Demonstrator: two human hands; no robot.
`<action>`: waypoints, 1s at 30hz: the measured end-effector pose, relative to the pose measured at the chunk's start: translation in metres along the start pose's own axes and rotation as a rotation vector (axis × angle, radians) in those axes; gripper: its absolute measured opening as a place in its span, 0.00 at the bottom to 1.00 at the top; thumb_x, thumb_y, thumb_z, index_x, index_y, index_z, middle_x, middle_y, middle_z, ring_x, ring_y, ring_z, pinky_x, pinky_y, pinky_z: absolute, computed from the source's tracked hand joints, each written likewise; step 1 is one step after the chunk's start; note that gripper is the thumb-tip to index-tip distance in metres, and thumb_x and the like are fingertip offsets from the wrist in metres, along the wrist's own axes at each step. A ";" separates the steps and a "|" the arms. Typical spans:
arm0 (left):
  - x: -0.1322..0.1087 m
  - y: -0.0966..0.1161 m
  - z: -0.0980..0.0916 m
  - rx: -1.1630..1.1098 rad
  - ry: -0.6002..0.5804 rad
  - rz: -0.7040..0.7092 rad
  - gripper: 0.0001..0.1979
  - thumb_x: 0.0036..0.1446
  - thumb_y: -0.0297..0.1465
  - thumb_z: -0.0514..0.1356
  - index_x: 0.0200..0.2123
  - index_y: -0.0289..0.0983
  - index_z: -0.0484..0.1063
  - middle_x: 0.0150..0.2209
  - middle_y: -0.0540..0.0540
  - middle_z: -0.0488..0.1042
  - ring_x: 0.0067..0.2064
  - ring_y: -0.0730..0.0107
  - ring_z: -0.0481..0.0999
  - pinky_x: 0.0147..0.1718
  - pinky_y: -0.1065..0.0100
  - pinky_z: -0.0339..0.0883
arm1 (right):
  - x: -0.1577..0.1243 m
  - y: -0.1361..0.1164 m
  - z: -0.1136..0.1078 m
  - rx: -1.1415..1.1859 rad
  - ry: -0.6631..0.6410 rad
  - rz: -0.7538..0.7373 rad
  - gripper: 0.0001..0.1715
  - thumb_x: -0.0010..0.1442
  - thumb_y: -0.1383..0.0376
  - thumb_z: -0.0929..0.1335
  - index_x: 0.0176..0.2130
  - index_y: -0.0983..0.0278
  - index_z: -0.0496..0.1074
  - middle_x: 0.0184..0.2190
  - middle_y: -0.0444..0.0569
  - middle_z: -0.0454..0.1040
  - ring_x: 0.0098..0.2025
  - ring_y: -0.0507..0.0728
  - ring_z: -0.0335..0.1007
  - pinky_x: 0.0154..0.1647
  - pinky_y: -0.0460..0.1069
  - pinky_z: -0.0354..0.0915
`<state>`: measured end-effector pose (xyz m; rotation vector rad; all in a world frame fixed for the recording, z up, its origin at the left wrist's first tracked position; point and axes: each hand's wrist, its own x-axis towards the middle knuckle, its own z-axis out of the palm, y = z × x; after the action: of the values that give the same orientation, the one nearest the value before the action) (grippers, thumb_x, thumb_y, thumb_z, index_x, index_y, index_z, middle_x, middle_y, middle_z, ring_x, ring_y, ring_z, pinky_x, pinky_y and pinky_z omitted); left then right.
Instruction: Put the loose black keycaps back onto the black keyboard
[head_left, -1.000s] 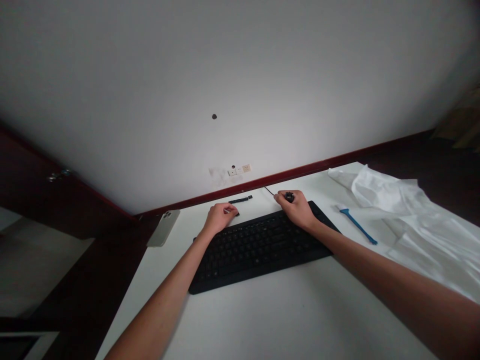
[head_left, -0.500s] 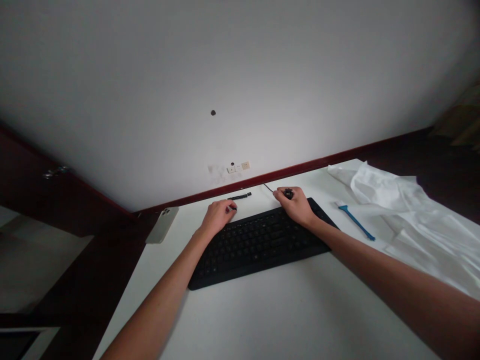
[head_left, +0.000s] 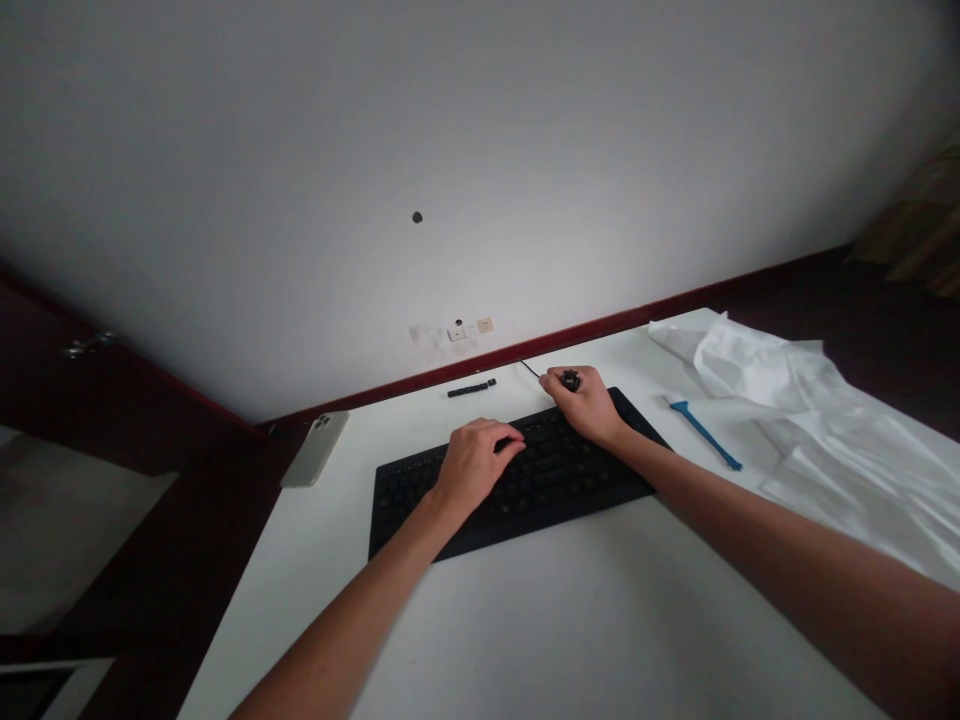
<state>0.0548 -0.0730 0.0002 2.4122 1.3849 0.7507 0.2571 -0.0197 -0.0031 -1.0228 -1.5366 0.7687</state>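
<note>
A black keyboard (head_left: 547,490) lies on the white table (head_left: 465,620). Over its middle is my left hand (head_left: 480,455), thumb and fingertips pinched together; whatever they hold, if anything, is too small to make out. My right hand (head_left: 589,400) rests at the keyboard's upper right edge, its fingers wrapped round a small black object (head_left: 571,380) whose shape is mostly hidden. Beyond the keyboard, several small black pieces (head_left: 469,389) lie in a row on the table. A thin black cable (head_left: 529,369) runs from the far table edge towards my right hand.
At the table's left edge lies a phone (head_left: 316,450). A blue brush (head_left: 705,434) is right of the keyboard, beside a crumpled white cloth (head_left: 817,420). Behind the table stands a wall with sockets (head_left: 471,329).
My left hand has moved right and nearer, from beside the row of black pieces to over the keyboard's middle. My right hand keeps its hold. The view has shifted slightly.
</note>
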 end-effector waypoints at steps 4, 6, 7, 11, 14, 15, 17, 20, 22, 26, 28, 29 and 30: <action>-0.003 -0.005 0.004 -0.014 0.038 0.011 0.03 0.62 0.30 0.68 0.39 0.42 0.83 0.39 0.50 0.85 0.42 0.63 0.83 0.47 0.62 0.75 | 0.000 0.000 0.000 -0.009 -0.002 0.007 0.23 0.61 0.61 0.65 0.22 0.59 0.48 0.22 0.41 0.46 0.26 0.51 0.44 0.27 0.51 0.45; -0.004 -0.005 0.004 -0.020 0.043 0.021 0.03 0.62 0.29 0.68 0.39 0.42 0.83 0.39 0.50 0.85 0.42 0.64 0.83 0.47 0.63 0.75 | 0.000 0.000 0.000 -0.007 0.000 0.008 0.23 0.61 0.61 0.65 0.23 0.59 0.47 0.22 0.41 0.46 0.26 0.51 0.44 0.28 0.51 0.44; -0.005 -0.005 0.004 -0.016 0.042 0.032 0.04 0.63 0.29 0.67 0.40 0.42 0.83 0.40 0.49 0.85 0.42 0.64 0.83 0.47 0.63 0.75 | 0.000 0.001 0.000 -0.004 -0.001 0.007 0.23 0.61 0.61 0.65 0.23 0.59 0.47 0.22 0.41 0.46 0.26 0.51 0.44 0.28 0.51 0.44; -0.008 -0.006 0.003 0.023 0.057 0.105 0.06 0.63 0.26 0.66 0.40 0.40 0.83 0.41 0.48 0.85 0.43 0.64 0.83 0.47 0.62 0.77 | 0.000 0.001 0.000 -0.007 -0.002 0.004 0.23 0.61 0.61 0.65 0.23 0.59 0.47 0.22 0.41 0.46 0.26 0.51 0.44 0.28 0.51 0.44; -0.011 -0.008 0.004 0.023 0.095 0.159 0.06 0.63 0.25 0.66 0.40 0.39 0.83 0.41 0.48 0.85 0.42 0.65 0.83 0.45 0.63 0.78 | 0.000 0.001 0.000 -0.024 0.000 -0.002 0.23 0.62 0.61 0.65 0.22 0.59 0.49 0.21 0.41 0.47 0.25 0.50 0.45 0.27 0.51 0.44; -0.011 -0.009 0.004 0.018 0.105 0.169 0.06 0.63 0.25 0.66 0.40 0.39 0.83 0.41 0.48 0.85 0.41 0.65 0.83 0.45 0.63 0.78 | 0.000 0.001 0.000 -0.028 -0.001 -0.004 0.23 0.62 0.62 0.65 0.22 0.60 0.49 0.21 0.41 0.47 0.25 0.50 0.45 0.27 0.51 0.45; -0.012 -0.009 0.006 0.002 0.124 0.167 0.06 0.63 0.25 0.66 0.40 0.39 0.82 0.41 0.48 0.85 0.41 0.65 0.83 0.45 0.63 0.78 | -0.001 0.000 0.000 -0.034 -0.004 -0.006 0.23 0.62 0.62 0.65 0.22 0.60 0.49 0.21 0.41 0.48 0.25 0.50 0.45 0.27 0.51 0.45; -0.012 -0.009 0.007 -0.039 0.149 0.136 0.05 0.63 0.25 0.66 0.40 0.40 0.82 0.40 0.49 0.85 0.41 0.65 0.83 0.45 0.63 0.78 | -0.001 -0.001 0.000 -0.044 -0.002 -0.005 0.24 0.62 0.62 0.65 0.21 0.60 0.49 0.20 0.40 0.48 0.25 0.50 0.46 0.27 0.51 0.45; -0.012 -0.010 0.008 -0.052 0.147 0.137 0.05 0.63 0.25 0.66 0.40 0.40 0.82 0.40 0.49 0.85 0.41 0.66 0.83 0.45 0.63 0.78 | -0.002 -0.002 0.000 -0.051 -0.002 -0.001 0.24 0.62 0.62 0.65 0.21 0.60 0.50 0.20 0.40 0.49 0.24 0.50 0.47 0.27 0.51 0.46; -0.012 -0.010 0.010 -0.049 0.141 0.170 0.05 0.63 0.25 0.66 0.40 0.39 0.82 0.41 0.49 0.85 0.42 0.66 0.83 0.46 0.64 0.78 | -0.003 -0.004 -0.001 -0.077 -0.007 0.014 0.25 0.63 0.62 0.65 0.20 0.60 0.51 0.19 0.40 0.50 0.24 0.50 0.48 0.26 0.51 0.46; -0.012 -0.010 0.010 -0.039 0.134 0.190 0.04 0.64 0.26 0.65 0.40 0.38 0.82 0.40 0.49 0.85 0.42 0.67 0.83 0.46 0.64 0.78 | -0.003 -0.005 -0.001 -0.090 -0.010 0.019 0.25 0.63 0.62 0.65 0.19 0.60 0.52 0.18 0.40 0.50 0.23 0.50 0.48 0.26 0.51 0.46; -0.012 -0.010 0.009 -0.025 0.125 0.203 0.04 0.65 0.26 0.65 0.40 0.38 0.81 0.41 0.48 0.85 0.42 0.67 0.83 0.46 0.64 0.78 | -0.003 -0.006 -0.001 -0.094 -0.011 0.020 0.25 0.63 0.62 0.65 0.19 0.60 0.52 0.18 0.40 0.50 0.23 0.50 0.48 0.26 0.51 0.47; -0.012 -0.009 0.009 -0.004 0.111 0.218 0.05 0.65 0.26 0.64 0.41 0.38 0.81 0.41 0.48 0.85 0.42 0.66 0.82 0.46 0.63 0.78 | -0.003 -0.006 -0.001 -0.096 -0.010 0.020 0.25 0.63 0.62 0.65 0.19 0.60 0.52 0.18 0.40 0.51 0.23 0.50 0.48 0.26 0.50 0.47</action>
<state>0.0482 -0.0783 -0.0152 2.5818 1.1685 0.9518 0.2570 -0.0251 0.0009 -1.1079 -1.5869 0.7200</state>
